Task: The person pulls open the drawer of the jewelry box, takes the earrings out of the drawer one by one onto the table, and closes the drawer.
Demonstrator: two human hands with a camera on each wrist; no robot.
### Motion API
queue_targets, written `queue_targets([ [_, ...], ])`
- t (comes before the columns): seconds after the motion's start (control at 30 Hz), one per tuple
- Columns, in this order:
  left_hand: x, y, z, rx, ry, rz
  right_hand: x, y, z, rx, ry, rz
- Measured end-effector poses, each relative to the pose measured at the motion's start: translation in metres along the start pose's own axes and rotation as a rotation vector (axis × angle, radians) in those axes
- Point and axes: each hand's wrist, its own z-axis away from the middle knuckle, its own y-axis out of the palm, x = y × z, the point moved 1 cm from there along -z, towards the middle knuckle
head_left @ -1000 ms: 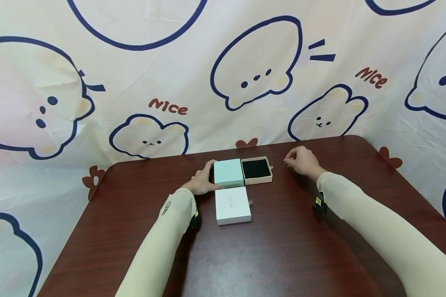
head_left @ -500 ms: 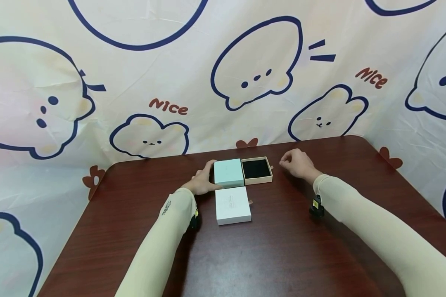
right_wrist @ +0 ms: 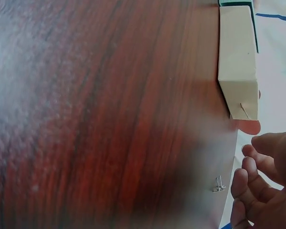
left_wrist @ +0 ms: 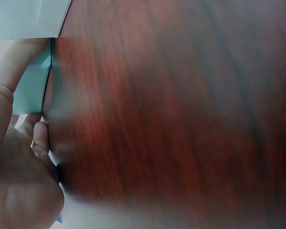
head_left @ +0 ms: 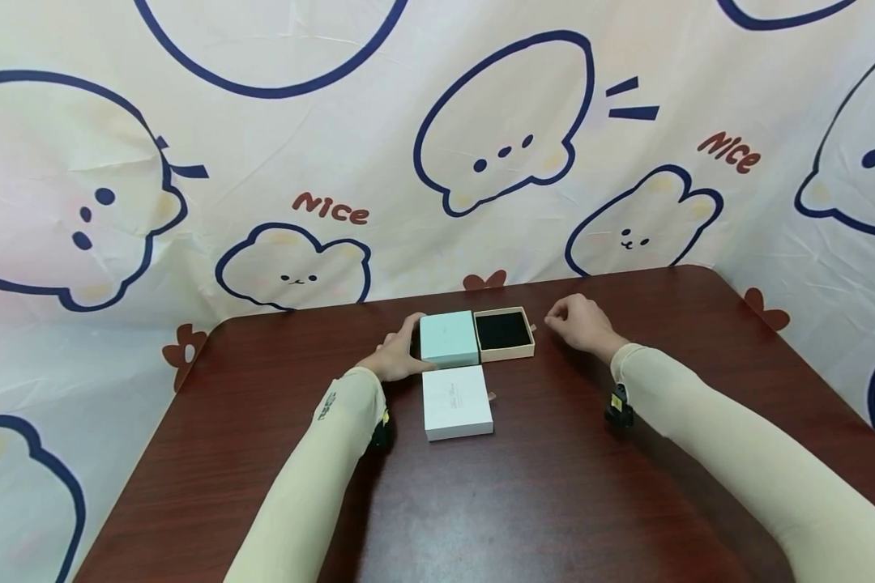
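Observation:
My left hand (head_left: 396, 356) grips a mint-green box sleeve (head_left: 448, 338), thumb along its near side and fingers at the far side. Out of the sleeve's right side extends a cream drawer (head_left: 522, 353) with a black pad (head_left: 501, 330) in it and a small pull tab (head_left: 533, 328) on its end. Just right of that tab, my right hand (head_left: 582, 324) is low over the table with loosely bent fingers and nothing visible between them. In the right wrist view, small metal pieces with thin posts (right_wrist: 219, 185), like stud earrings, lie on the table beside the fingers.
A flat white box (head_left: 457, 403) with a small tab on its right sits right in front of the mint-green sleeve. The dark reddish-brown wooden table (head_left: 518, 502) reaches back to a printed cloth backdrop (head_left: 408, 251).
My right hand has shifted a little left, closer to the drawer's tab. A small shiny thing seen by its fingers earlier is now hidden in the head view. My left hand stays put.

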Motion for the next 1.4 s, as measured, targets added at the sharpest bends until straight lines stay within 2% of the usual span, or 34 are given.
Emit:
queue_targets([
  [0.2,-0.001,-0.001,0.001,-0.003,0.002,0.009,0.002,0.005,0.001,0.004,0.017,-0.004],
  [0.77,-0.001,0.0,0.0,0.004,0.003,0.007,0.004,0.02,0.001,0.033,-0.004,-0.039],
  [1.17,-0.001,0.0,0.0,-0.011,-0.002,0.009,0.008,0.022,-0.001,0.034,-0.061,-0.066],
  [1.4,-0.001,0.001,0.0,-0.017,0.003,0.007,0.012,0.024,0.001,0.038,-0.058,-0.091],
])
